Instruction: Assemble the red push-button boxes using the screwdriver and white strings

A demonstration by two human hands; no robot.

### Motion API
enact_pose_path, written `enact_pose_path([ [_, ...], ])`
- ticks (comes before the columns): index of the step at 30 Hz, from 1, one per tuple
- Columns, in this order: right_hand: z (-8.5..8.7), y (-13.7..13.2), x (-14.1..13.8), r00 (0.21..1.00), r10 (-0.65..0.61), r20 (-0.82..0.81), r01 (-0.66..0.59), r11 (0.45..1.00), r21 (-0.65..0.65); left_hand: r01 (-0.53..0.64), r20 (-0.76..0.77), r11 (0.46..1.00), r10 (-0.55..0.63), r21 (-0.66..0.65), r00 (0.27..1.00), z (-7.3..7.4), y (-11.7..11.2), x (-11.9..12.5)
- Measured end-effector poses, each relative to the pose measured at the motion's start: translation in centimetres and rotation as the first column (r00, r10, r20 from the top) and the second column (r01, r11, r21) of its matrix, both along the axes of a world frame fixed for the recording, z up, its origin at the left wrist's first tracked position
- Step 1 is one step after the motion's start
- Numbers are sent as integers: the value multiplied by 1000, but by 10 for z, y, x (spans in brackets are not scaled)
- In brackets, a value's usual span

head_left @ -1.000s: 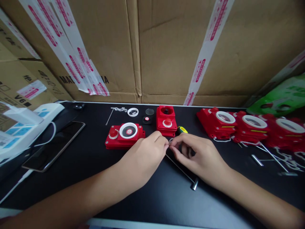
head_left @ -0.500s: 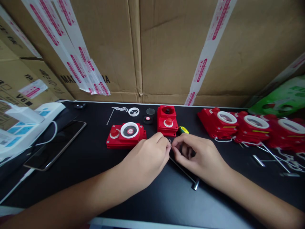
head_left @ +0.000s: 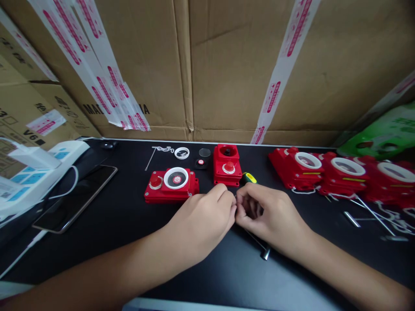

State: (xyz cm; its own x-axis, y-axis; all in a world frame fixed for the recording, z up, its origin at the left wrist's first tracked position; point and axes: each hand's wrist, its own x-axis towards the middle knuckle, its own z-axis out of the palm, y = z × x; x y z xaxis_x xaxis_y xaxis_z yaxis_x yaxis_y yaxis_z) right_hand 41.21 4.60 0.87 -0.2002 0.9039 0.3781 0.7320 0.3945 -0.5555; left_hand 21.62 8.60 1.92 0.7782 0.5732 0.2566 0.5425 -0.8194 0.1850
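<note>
My left hand (head_left: 205,222) and my right hand (head_left: 274,211) meet fingertip to fingertip over the black table. Both are closed in a pinch; whatever small thing lies between the fingers is hidden. Under them a small metal hammer (head_left: 266,253) rests on the table, its thin handle running up beneath my fingers. Just beyond stands a red box (head_left: 228,165) with a red knob and an uncovered round opening. To the left of it lies another red box (head_left: 171,185), whose round window has a white ring. A yellow and black tool (head_left: 249,178) is partly covered by my right hand.
Behind are a white ring (head_left: 182,153), a clear disc (head_left: 204,152), a black piece (head_left: 201,162) and a thin hammer with white cord (head_left: 150,158). Several red boxes (head_left: 296,166) with hammers stand right. A phone (head_left: 76,198) and power strip (head_left: 42,172) lie left. Cardboard (head_left: 223,86) walls the back.
My two hands have come closer together, with the fingertips now touching, and shifted slightly right. The bit of cord seen between them before is now covered. The boxes stay where they were.
</note>
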Motion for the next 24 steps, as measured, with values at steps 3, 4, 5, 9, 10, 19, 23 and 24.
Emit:
enact_pose_path([
  [3, 2, -1, 0, 997, -33, -67, 26, 995, -99, 29, 45, 992, -34, 126, 998, 1, 1, -2],
  [4, 3, -2, 0, 994, -45, -100, 30, 989, -148, 41, 49, 986, -50, 163, 998, 1, 1, -3],
  [5, 3, -2, 0, 989, -54, -135, 27, 980, -198, 56, 45, 980, -65, 191, 997, 0, 2, -4],
  [9, 3, -2, -1, 963, -108, -245, 13, 933, -361, 82, 33, 967, -92, 242, 995, -4, 4, -6],
  [10, 3, -2, -2, 957, -127, -260, 16, 921, -389, 83, 38, 965, -95, 250, 995, -4, 4, -5],
  [19, -1, 1, -6, 931, -179, -319, -15, 853, -522, 104, 47, 961, -120, 255, 992, -6, 5, -3],
  [23, -1, 0, -8, 920, -199, -337, -33, 819, -574, 117, 18, 954, -127, 276, 992, -7, 5, -4],
  [24, -1, 0, -8, 915, -205, -349, -42, 810, -585, 122, 7, 949, -130, 290, 992, -8, 5, -4],
])
